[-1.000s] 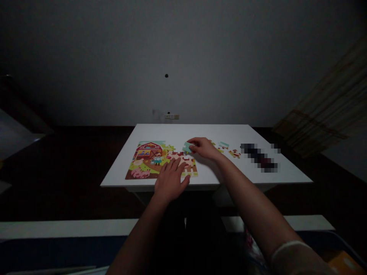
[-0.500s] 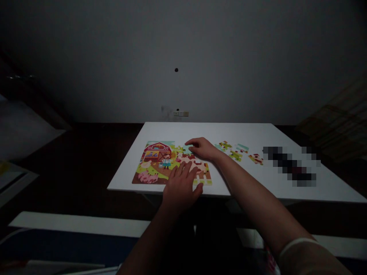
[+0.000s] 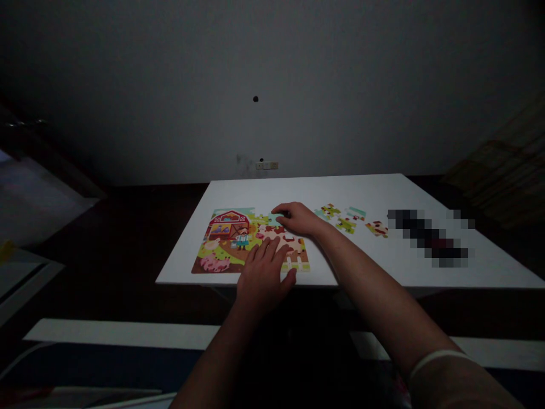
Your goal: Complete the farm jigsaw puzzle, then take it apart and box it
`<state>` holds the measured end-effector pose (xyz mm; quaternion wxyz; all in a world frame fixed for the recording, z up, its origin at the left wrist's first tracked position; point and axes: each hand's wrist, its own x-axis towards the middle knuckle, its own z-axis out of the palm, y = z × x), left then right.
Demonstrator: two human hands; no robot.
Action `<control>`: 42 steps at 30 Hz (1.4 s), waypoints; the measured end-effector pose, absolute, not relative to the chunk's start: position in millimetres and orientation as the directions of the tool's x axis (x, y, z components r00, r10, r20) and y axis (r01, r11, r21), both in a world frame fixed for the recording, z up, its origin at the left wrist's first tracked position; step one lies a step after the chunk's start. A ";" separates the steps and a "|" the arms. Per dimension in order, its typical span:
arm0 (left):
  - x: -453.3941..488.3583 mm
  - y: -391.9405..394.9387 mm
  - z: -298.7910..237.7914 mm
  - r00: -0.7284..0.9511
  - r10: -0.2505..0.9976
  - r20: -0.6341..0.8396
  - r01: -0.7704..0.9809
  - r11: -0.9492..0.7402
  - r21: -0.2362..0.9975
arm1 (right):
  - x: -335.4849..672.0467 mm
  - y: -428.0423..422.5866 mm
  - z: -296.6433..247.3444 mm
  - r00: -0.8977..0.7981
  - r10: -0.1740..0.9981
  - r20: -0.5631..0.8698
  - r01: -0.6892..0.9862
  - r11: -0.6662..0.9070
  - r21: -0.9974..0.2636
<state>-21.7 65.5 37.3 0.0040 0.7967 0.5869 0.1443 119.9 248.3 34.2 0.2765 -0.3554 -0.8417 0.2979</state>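
Note:
A farm jigsaw puzzle (image 3: 230,226) lies flat near the left end of the white table, showing a red barn, a farmer, a pig and a cow. My left hand (image 3: 264,271) rests on its lower middle, fingers stretched out and covering part of the picture. At the puzzle's upper right, my right hand (image 3: 295,217) pinches a light blue and green puzzle piece (image 3: 276,220) between thumb and fingers. That piece touches the pieces above the cow; whether it is seated there I cannot tell.
Several loose puzzle pieces (image 3: 346,225) lie to the right of my right hand. Beyond them is a dark pixelated object (image 3: 430,236) on the white table (image 3: 366,190). A grey wall with a socket strip (image 3: 267,165) stands behind.
The view has shifted slightly, so the table appears a little tilted. Both hands keep nearly the same places on the puzzle, and the right hand still pinches the piece.

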 end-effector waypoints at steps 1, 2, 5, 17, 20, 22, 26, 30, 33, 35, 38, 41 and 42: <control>-21.5 65.4 37.5 0.270 0.936 0.227 0.935 -0.311 0.171 | 119.1 248.3 34.6 -0.578 0.773 0.261 0.414 0.554 -0.722; -21.4 65.2 37.6 0.269 0.936 0.229 0.936 -0.310 0.167 | 118.4 248.4 35.6 -0.552 0.788 0.272 0.390 0.533 -0.751; -20.9 64.9 37.7 0.268 0.935 0.232 0.938 -0.308 0.160 | 118.5 249.3 41.4 -0.435 0.854 0.285 0.333 0.447 -0.830; -19.4 65.2 39.2 0.264 0.938 0.223 0.944 -0.299 0.141 | 118.6 255.1 31.0 -0.391 0.896 0.212 0.377 0.366 -0.851; -19.6 64.8 38.6 0.264 0.938 0.222 0.944 -0.299 0.140 | 116.2 256.9 26.3 -0.388 0.903 0.183 0.397 0.343 -0.852; -19.7 64.8 38.1 0.267 0.938 0.223 0.943 -0.302 0.138 | 115.8 256.9 25.5 -0.385 0.907 0.172 0.404 0.333 -0.852; -20.1 65.0 37.6 0.268 0.936 0.226 0.943 -0.303 0.136 | 116.6 256.1 26.8 -0.404 0.900 0.166 0.377 0.329 -0.866; -20.1 65.1 37.5 0.268 0.938 0.219 0.944 -0.301 0.134 | 117.1 255.0 26.9 -0.422 0.892 0.162 0.384 0.338 -0.859; -19.8 65.0 37.4 0.269 0.938 0.218 0.943 -0.302 0.136 | 117.2 254.9 26.0 -0.435 0.885 0.163 0.371 0.342 -0.863; -19.4 64.9 37.5 0.267 0.938 0.221 0.943 -0.301 0.139 | 118.0 256.1 26.4 -0.433 0.888 0.157 0.344 0.324 -0.881; -19.0 64.7 37.9 0.264 0.938 0.224 0.943 -0.300 0.142 | 121.6 259.6 28.8 -0.389 0.899 0.200 0.322 0.336 -0.885; -19.0 64.7 38.5 0.262 0.939 0.223 0.944 -0.297 0.144 | 125.8 262.2 32.0 -0.305 0.905 0.297 0.372 0.400 -0.838; -19.0 64.7 38.7 0.262 0.939 0.221 0.944 -0.297 0.144 | 126.8 262.4 32.7 -0.285 0.903 0.320 0.392 0.415 -0.821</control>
